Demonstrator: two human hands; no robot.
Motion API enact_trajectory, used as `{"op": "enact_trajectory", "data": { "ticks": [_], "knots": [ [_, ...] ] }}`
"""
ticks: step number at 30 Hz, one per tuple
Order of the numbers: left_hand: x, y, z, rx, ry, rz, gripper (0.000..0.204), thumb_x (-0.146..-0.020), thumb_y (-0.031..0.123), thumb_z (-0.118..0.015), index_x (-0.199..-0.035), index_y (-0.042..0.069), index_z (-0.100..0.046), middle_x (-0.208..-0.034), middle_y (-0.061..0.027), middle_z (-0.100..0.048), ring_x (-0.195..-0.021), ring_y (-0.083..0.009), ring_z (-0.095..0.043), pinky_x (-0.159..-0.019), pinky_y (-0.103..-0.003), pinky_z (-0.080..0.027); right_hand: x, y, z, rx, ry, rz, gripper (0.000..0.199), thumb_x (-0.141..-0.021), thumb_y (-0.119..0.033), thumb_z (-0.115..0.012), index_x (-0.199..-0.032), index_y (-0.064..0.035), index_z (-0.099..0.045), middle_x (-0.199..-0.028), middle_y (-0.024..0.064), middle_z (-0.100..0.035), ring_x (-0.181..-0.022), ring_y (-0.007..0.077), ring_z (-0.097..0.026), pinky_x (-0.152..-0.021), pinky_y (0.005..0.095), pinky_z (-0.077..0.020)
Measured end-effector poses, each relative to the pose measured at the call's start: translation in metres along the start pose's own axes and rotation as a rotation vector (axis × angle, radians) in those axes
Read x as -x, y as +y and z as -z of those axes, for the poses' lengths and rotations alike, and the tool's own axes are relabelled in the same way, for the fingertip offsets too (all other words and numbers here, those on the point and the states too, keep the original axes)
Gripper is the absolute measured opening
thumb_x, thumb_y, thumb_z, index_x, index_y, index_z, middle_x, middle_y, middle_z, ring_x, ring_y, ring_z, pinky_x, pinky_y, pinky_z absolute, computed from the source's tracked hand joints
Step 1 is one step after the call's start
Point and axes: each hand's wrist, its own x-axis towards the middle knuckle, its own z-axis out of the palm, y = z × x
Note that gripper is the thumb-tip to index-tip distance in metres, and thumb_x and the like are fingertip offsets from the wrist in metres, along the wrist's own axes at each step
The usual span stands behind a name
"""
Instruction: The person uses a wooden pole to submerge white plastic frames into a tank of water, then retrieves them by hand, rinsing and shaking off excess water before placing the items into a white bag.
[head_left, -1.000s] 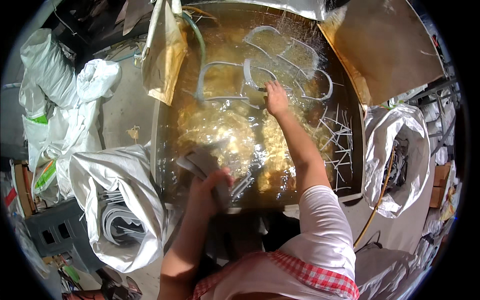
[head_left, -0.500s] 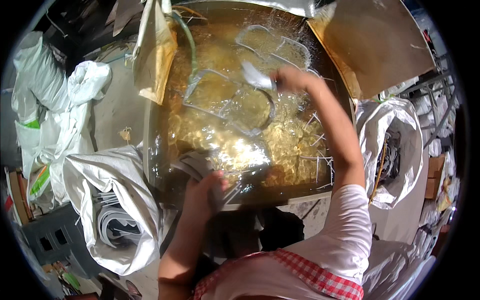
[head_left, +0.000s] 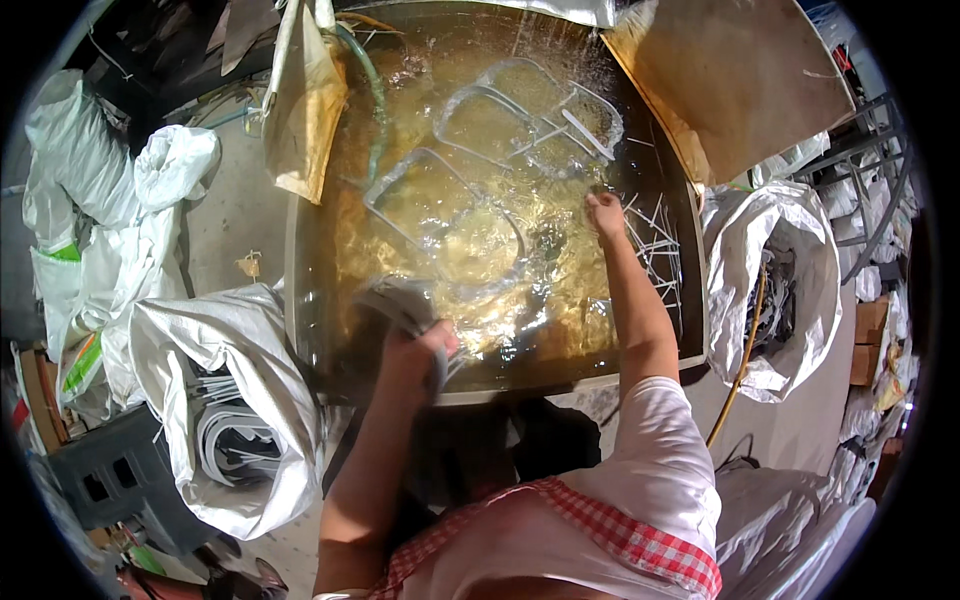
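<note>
From my remote view, going left to right: white sacks (head_left: pixel 110 215) are heaped at the far left, and an open sack (head_left: pixel 240 420) just beside the tub's near-left corner holds a bundle of grey-white frames.

The tub (head_left: pixel 300 300) is a big metal basin full of yellowish, rippling water. My left hand (head_left: pixel 415 355) sits at its near rim, toward the left corner, fingers closed around a grey pad (head_left: pixel 395 305) that looks like a folded cloth or sponge, partly dipped in the water. I judge it soft, waterlogged and floppy, so it needs a full-fist grip, not a pinch.

In the water lie several rounded plastic frames (head_left: pixel 440 215), from the middle to the far side, overlapping one another. I'd expect them to be light, fairly stiff and slick when wet; the safest hold is along a straight side bar, with the fingers wrapped round it.

My right hand (head_left: pixel 605 212) reaches to the right side of the tub, down at the water surface beside a scatter of thin white rods (head_left: pixel 655 245) along the right wall. Its fingers look curled, but I cannot tell whether they grip anything.

Past the right rim stands another open sack (head_left: pixel 775 290), with a brown board (head_left: pixel 740 80) leaning at the far-right corner.
</note>
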Motion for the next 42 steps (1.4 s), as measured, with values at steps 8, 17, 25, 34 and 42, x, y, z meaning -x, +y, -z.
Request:
{"op": "enact_trajectory", "data": {
  "ticks": [8, 17, 25, 34, 42],
  "knots": [
    [-0.019, -0.026, 0.001, -0.588, -0.046, -0.336, 0.02, -0.072, 0.013, -0.066, -0.083, 0.0, -0.057, -0.074, -0.0032, -0.058, -0.07, -0.0096, -0.053, -0.063, -0.026, -0.044, -0.036, -0.092, -0.018, -0.503, -0.161, 0.182, 0.033, -0.083, -0.023, -0.059, -0.109, -0.0028, -0.051, -0.082, 0.0048, -0.056, -0.067, 0.0171, -0.052, -0.058, 0.0281, -0.0421],
    [-0.047, -0.047, 0.011, -0.731, 0.121, -0.388, 0.048, -0.072, 0.027, -0.066, -0.105, -0.005, -0.05, -0.094, -0.0233, -0.059, -0.09, -0.0361, -0.057, -0.076, -0.042, -0.044, 0.191, -0.09, -0.05, 0.64, -0.526, 0.445, 0.057, -0.076, -0.026, -0.062, -0.125, -0.0064, -0.042, -0.113, 0.0226, -0.052, -0.104, 0.0345, -0.051, -0.091, 0.0384, -0.0404],
    [-0.068, -0.077, 0.043, -1.147, 0.282, -0.668, 0.05, -0.07, 0.029, -0.068, -0.104, -0.002, -0.05, -0.092, -0.0199, -0.06, -0.085, -0.0336, -0.059, -0.074, -0.04, -0.046, 0.098, -0.025, -0.068, 0.401, -0.252, 0.304, 0.037, -0.078, -0.016, -0.057, -0.113, -0.0126, -0.049, -0.094, 0.0176, -0.059, -0.086, 0.0336, -0.057, -0.076, 0.0416, -0.0434],
    [-0.076, -0.059, 0.048, -1.153, 0.076, -0.33, 0.048, -0.068, 0.027, -0.065, -0.102, -0.004, -0.053, -0.077, -0.0171, -0.059, -0.067, -0.025, -0.058, -0.062, -0.035, -0.046, 0.191, -0.084, -0.026, 0.266, -0.417, 1.117, 0.073, -0.062, -0.017, -0.077, -0.124, -0.0057, -0.041, -0.122, 0.0158, -0.048, -0.112, 0.0324, -0.043, -0.096, 0.0447, -0.0339],
    [0.026, 0.038, 0.027, 0.016, -0.214, -0.404, 0.05, -0.066, 0.018, -0.059, -0.112, -0.002, -0.051, -0.076, -0.013, -0.059, -0.06, -0.0209, -0.056, -0.055, -0.028, -0.045, 0.208, -0.137, -0.063, -0.119, -0.663, 0.646, 0.091, -0.063, -0.023, -0.075, -0.136, -0.0046, -0.024, -0.134, 0.0187, -0.036, -0.124, 0.0333, -0.034, -0.103, 0.0387, -0.0286]
  ]
}}
